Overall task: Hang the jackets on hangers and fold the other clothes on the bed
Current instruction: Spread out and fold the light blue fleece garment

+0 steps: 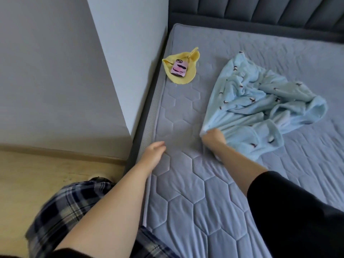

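Head: blue fleece (260,101), hem probably, in right hand (214,139).

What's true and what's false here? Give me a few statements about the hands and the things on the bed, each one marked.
1. The right hand grips the light blue fleece garment. True.
2. The left hand holds a hanger. False: it is open and holds nothing, near the edge of the mattress.
3. A phone lies on the yellow cloth. True.
4. The light blue fleece garment is neatly folded. False: it lies crumpled on the mattress.
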`<move>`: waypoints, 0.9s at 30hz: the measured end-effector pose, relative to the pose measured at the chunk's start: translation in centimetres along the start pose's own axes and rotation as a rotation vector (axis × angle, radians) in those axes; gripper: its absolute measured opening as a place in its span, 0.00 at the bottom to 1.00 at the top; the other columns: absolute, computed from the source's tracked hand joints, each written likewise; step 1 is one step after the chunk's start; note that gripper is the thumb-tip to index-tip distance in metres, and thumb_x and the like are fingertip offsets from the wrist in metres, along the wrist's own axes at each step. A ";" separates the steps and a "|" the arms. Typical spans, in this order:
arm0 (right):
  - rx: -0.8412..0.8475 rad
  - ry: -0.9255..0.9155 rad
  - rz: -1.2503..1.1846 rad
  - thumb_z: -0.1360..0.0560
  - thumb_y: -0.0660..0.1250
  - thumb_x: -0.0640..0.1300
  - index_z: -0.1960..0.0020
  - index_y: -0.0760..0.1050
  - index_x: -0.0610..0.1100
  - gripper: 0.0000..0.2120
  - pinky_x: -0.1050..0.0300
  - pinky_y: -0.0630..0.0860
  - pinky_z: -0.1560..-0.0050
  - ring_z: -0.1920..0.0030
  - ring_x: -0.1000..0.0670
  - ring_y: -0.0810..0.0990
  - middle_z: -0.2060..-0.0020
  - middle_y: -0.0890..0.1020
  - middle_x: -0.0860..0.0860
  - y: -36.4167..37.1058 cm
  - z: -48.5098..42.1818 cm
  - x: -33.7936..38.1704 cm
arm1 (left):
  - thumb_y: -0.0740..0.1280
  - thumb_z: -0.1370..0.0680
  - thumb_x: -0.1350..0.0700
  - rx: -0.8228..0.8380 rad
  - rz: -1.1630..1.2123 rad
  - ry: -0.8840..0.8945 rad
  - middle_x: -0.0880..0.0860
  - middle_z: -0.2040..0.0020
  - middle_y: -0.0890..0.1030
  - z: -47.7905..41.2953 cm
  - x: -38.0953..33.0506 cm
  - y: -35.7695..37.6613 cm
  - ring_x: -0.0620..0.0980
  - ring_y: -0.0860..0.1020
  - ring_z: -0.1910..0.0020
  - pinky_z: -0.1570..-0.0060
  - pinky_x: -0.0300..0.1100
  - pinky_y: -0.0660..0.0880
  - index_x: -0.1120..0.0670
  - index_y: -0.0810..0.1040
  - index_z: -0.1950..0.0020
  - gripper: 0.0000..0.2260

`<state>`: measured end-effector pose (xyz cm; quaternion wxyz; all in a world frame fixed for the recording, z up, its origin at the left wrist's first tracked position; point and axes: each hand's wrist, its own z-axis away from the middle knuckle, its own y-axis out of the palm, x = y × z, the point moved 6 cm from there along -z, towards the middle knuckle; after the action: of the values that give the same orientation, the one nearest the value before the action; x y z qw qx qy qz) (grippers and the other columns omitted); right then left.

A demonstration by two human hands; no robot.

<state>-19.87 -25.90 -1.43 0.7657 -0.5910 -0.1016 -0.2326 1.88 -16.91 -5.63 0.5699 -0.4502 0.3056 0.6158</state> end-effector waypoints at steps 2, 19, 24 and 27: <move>0.122 -0.096 -0.176 0.25 0.60 0.35 0.71 0.64 0.38 0.17 0.65 0.66 0.69 0.68 0.51 0.74 0.74 0.68 0.46 1.2 3.1 2.7 | 0.59 0.19 0.56 -0.033 0.351 -0.154 0.53 0.40 0.78 0.3 -0.5 -0.1 0.47 0.75 0.42 0.48 0.37 0.70 0.53 0.76 0.40 0.10; 0.026 0.008 0.070 0.25 0.62 0.42 0.36 0.68 0.43 0.18 0.49 0.75 0.52 0.48 0.41 0.76 0.46 0.78 0.42 2.4 3.7 -2.1 | 0.62 0.20 0.55 0.208 0.309 -0.251 0.55 0.57 0.83 4.0 0.7 -1.6 0.52 0.81 0.60 0.62 0.43 0.77 0.58 0.77 0.44 0.09; 0.232 -0.039 -0.227 0.28 0.61 0.38 0.59 0.71 0.41 0.02 0.56 0.69 0.63 0.63 0.47 0.73 0.65 0.75 0.46 2.9 6.8 3.4 | 0.71 0.25 0.58 0.166 0.347 -0.181 0.57 0.43 0.81 4.0 0.1 -1.8 0.57 0.81 0.46 0.43 0.54 0.77 0.55 0.71 0.34 0.21; 0.527 -0.047 -0.544 0.36 0.60 0.35 0.60 0.70 0.39 0.05 0.57 0.63 0.67 0.68 0.48 0.67 0.67 0.70 0.45 3.3 10.0 7.6 | 0.66 0.22 0.61 0.177 0.529 -0.084 0.58 0.42 0.81 3.8 -1.4 -2.0 0.56 0.80 0.44 0.44 0.51 0.76 0.55 0.72 0.33 0.18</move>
<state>-10.51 -17.56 1.86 0.7991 -0.3303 -0.3287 -0.3799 2.94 -13.79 -2.50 0.4386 -0.2776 0.4411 0.7321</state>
